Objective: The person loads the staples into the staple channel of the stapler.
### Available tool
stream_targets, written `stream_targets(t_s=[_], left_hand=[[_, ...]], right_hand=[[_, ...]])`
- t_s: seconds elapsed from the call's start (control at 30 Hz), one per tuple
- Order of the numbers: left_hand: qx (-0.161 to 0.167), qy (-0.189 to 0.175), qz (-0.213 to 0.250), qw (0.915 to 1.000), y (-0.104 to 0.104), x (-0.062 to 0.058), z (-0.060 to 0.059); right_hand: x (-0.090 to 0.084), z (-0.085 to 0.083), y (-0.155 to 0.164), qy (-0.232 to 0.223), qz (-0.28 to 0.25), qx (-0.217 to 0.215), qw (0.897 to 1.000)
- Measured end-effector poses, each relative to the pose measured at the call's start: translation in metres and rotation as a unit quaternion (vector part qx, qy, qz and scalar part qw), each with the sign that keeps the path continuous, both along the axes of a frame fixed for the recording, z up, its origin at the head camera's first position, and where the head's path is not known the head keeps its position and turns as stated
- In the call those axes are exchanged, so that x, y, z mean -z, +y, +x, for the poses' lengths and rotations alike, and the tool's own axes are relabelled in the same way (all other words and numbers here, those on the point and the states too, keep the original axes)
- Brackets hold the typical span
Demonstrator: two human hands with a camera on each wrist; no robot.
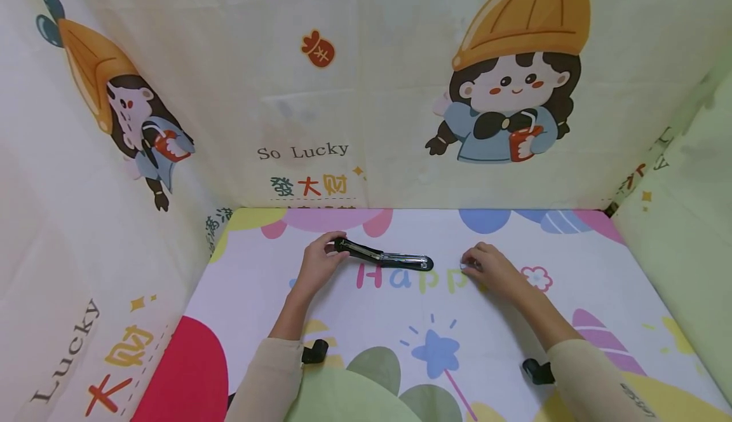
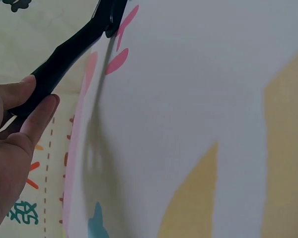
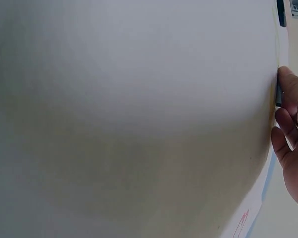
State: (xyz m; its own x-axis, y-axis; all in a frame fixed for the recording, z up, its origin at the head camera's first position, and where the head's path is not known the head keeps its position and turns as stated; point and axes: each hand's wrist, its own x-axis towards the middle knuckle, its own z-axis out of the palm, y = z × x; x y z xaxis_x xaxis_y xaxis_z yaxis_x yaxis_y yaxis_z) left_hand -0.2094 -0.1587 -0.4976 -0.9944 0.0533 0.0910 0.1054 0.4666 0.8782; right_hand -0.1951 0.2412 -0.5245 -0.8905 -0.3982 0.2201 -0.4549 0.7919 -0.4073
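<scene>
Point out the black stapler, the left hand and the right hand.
black stapler [image 1: 384,256], head view, middle of its opened body.
left hand [image 1: 318,263], head view, back of the hand.
right hand [image 1: 493,267], head view, back of the hand.

Printed fabric walls [image 1: 320,85] are closing in the mat [image 1: 400,326] at the back and both sides. Only the opened stapler [image 1: 384,256] is lying mid-mat, between the left hand [image 1: 318,262] and right hand [image 1: 493,268]. The right fingers are perhaps covering something small.
</scene>
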Motion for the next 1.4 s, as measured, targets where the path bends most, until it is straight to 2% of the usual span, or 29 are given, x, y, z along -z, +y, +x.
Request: stream_targets(t_s=[0.4, 0.63, 0.8, 1.17, 1.4], left_hand=[[0.005, -0.002, 0.006, 1.0000, 0.000, 0.001, -0.002], [0.005, -0.006, 0.003, 1.0000, 0.001, -0.001, -0.002], [0.005, -0.007, 0.000, 1.0000, 0.001, -0.002, -0.001], [0.014, 0.000, -0.002, 0.9999, -0.001, 0.001, -0.003], [0.012, 0.003, -0.005, 0.9999, -0.001, -0.001, -0.002]], right_hand=[[0.001, 0.000, -0.001, 0.000, 0.008, 0.003, 1.000], [-0.006, -0.001, -0.004, -0.012, 0.008, 0.005, 1.000], [-0.013, -0.006, -0.011, -0.006, 0.006, -0.017, 1.000], [-0.022, -0.015, -0.040, 0.058, -0.020, -0.071, 0.996], [-0.027, -0.019, -0.062, 0.034, -0.013, -0.065, 0.997]])
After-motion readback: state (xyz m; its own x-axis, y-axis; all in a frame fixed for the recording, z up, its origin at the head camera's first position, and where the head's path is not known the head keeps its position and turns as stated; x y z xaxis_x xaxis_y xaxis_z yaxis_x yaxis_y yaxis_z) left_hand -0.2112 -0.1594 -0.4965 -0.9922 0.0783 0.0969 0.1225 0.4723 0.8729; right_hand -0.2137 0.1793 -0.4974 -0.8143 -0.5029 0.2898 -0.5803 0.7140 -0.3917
